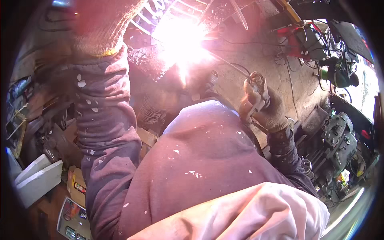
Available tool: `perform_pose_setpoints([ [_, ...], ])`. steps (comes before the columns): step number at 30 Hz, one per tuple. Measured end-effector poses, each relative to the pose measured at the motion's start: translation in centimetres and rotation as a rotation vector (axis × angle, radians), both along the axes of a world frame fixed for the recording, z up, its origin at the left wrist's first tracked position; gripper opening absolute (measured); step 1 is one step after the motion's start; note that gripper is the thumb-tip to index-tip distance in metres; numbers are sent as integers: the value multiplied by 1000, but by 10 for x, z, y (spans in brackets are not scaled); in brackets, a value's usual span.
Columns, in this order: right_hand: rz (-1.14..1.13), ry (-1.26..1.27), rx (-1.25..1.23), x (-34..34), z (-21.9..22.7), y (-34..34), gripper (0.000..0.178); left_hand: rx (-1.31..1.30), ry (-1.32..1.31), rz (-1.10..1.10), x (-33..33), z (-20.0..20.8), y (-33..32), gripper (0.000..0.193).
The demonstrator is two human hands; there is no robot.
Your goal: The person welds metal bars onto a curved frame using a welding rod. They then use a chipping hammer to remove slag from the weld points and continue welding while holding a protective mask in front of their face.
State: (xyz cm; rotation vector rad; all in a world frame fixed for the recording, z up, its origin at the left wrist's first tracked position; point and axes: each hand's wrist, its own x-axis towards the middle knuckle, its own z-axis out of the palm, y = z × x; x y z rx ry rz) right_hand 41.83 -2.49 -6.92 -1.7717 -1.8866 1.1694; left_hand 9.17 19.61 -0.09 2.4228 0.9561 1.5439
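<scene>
Right of the glare point(180, 40), the right hand point(262, 96) grasps 1 thin rod point(230, 64); the left hand point(102, 28), at the glare's left, could burn from nearness; its grip I cannot tell.

Glare point(182, 40) at 12 o'clock blows out the weld spot; can't tell work shape under it. Wire rack point(140, 24), 12 o'clock, cut by top edge, partly lost in glare. Gloved L hand point(102, 28), 11 o'clock: blurred, cut by top edge, fingers n/v, grip unk. Thin rod point(232, 66), approx 1 o'clock: far tip lost in glare; near end hidden by gloved R hand point(258, 94), 2 o'clock. Clutter point(24, 88), 9–10 o'clock: dark, blurry, unID'd. Pack point(72, 220), 8 o'clock: partly behind L sleeve point(106, 160), contents too sm. Pale cloth point(248, 212), 5–6 o'clock, cut by btm edge.
</scene>
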Motion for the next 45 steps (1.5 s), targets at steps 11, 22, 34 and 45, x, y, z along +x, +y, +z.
perform_pose_setpoints([
  [11,-102,40,-43,0,-6,-2,44,-28,-12,-2,-1,1,0,20],
  [22,-92,150,-36,1,-9,-2,43,-40,-18,-2,-3,3,1,20],
  [34,-461,779,-468,20,-23,-7,41,-55,-19,4,0,6,-4,21],
  [45,-260,305,-189,8,-24,-13,48,-66,-12,1,2,5,-5,21],
])
